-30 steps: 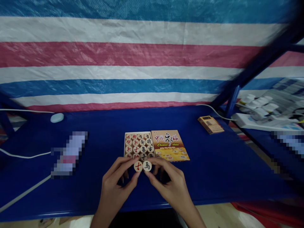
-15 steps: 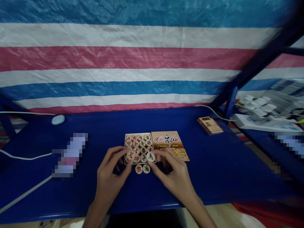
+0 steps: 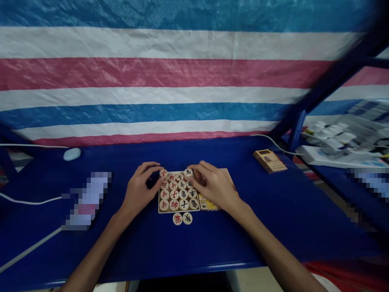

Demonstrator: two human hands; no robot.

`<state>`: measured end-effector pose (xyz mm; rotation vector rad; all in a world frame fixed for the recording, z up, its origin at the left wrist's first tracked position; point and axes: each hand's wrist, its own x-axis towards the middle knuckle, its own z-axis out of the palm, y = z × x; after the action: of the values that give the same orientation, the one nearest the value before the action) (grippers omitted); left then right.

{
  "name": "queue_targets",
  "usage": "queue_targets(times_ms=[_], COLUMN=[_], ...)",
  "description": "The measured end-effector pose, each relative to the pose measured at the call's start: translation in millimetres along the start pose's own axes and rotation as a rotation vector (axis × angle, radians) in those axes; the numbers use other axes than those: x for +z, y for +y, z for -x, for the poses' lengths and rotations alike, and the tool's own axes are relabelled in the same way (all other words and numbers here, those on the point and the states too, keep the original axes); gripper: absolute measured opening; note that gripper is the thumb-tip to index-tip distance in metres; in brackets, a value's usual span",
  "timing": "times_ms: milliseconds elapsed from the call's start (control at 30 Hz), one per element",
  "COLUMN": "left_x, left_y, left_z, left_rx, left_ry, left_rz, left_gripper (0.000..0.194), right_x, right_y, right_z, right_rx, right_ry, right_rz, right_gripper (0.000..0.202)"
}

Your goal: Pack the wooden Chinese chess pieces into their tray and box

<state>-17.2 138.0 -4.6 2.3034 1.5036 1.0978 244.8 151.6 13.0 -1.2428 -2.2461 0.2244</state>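
Observation:
A shallow white box (image 3: 179, 211) full of round wooden chess pieces in rows lies on the blue table. My left hand (image 3: 142, 186) pinches a red-marked piece (image 3: 163, 173) at the box's far left corner. At the far right corner, my right hand (image 3: 212, 182) has its fingertips on a black-marked piece (image 3: 188, 172). Two loose pieces, one red-marked (image 3: 177, 219) and one black-marked (image 3: 187, 218), lie side by side just in front of the box. The printed Chinese chess lid (image 3: 209, 203) is partly hidden under my right hand.
A blurred-out phone (image 3: 91, 198) with cables lies at the left, and a pale blue oval object (image 3: 72, 154) behind it. A small card box (image 3: 270, 161) is at the back right. Further right is a white power strip (image 3: 328, 158). Striped sheeting (image 3: 182, 73) hangs behind.
Both hands have moved away from me, from the box's near row to its far corners, each with its piece. The near row is now uncovered, and my right hand covers more of the lid.

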Motion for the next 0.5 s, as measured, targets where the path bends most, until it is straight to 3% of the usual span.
queue_targets(times_ms=[200,367,500], left_x=[0.8,-0.6,-2.6], left_y=[-3.0,1.4,5.0], left_z=[1.8,2.8,3.1], left_rx=[0.026,0.039,0.115], left_ry=[-0.037,-0.032,-0.047], left_rz=[0.000,-0.017,0.011], left_gripper=[0.022,0.033,0.029], right_x=[2.9,3.1,2.7], right_y=[2.5,0.8,-2.1], right_z=[4.4,6.4,7.8], right_rx=[-0.032,-0.038,-0.068], right_ry=[-0.024,-0.018,-0.041], right_rz=[0.044,0.051,0.085], right_gripper=[0.028,0.030,0.030])
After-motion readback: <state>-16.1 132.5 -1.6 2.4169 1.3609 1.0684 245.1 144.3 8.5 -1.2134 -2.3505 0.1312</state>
